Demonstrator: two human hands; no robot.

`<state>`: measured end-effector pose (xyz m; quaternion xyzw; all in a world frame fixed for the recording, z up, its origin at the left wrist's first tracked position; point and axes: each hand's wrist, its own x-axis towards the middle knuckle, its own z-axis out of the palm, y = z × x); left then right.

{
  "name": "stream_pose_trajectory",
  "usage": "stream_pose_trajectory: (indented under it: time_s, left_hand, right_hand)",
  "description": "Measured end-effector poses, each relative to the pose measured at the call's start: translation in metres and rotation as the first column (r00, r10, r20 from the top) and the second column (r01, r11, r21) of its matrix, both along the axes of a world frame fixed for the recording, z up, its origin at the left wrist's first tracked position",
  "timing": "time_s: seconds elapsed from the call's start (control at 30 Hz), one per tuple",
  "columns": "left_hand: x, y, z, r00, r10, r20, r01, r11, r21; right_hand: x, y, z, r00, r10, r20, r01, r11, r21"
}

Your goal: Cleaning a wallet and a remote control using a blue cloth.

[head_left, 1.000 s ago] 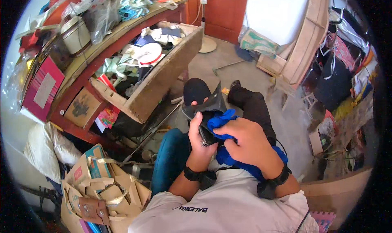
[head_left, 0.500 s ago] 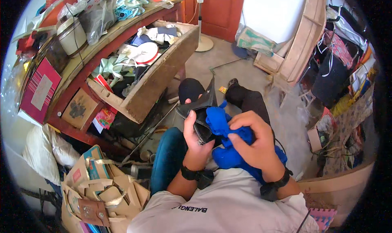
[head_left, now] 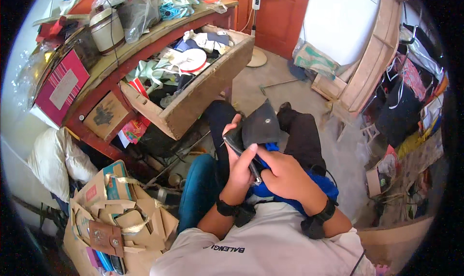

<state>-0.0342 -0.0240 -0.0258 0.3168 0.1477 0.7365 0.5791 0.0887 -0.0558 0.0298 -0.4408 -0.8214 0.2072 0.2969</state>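
My left hand [head_left: 237, 162] is closed around a black leather-like pouch [head_left: 261, 123]. The pouch's pointed flap, with a small round metal snap, stands up facing away from me. A dark edge with a metal piece at its end runs down beside the left palm. My right hand [head_left: 287, 177] is pressed against the pouch's near side, its fingers partly hidden below the flap. A bit of blue cloth [head_left: 271, 146] shows between those fingers and the pouch. More blue fabric [head_left: 326, 185] lies in my lap beneath the right wrist.
An open wooden drawer [head_left: 208, 90] full of cloths and gloves juts from the red desk at left. A teal seat [head_left: 197, 186] and a bag of flattened cardboard [head_left: 130, 223] sit lower left. A standing fan [head_left: 256, 58] is behind; a wooden frame [head_left: 369, 49] leans at right.
The pouch has turned so its flap faces up with the snap showing. My right hand has moved left against it, and most of the blue cloth it held is now hidden. The view shifted slightly.
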Motion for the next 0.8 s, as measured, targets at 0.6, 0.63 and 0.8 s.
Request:
stream_pose_trajectory:
  time_s: [0.6,0.63,0.8]
  left_hand:
    - [-0.032,0.004,-0.008,0.948,-0.022,0.317,0.035,0.999,-0.033]
    - [-0.032,0.003,-0.006,0.935,-0.064,0.350,0.082,0.996,-0.037]
    - [-0.024,-0.002,0.003,0.976,-0.131,0.174,0.157,0.977,-0.143]
  right_hand:
    - [0.043,0.021,0.022,0.718,-0.399,-0.570,0.335,0.916,-0.221]
    - [0.042,0.020,0.022,0.717,-0.399,-0.571,0.336,0.916,-0.219]
    - [0.021,0.006,0.034,0.935,-0.266,-0.234,0.273,0.962,0.001]
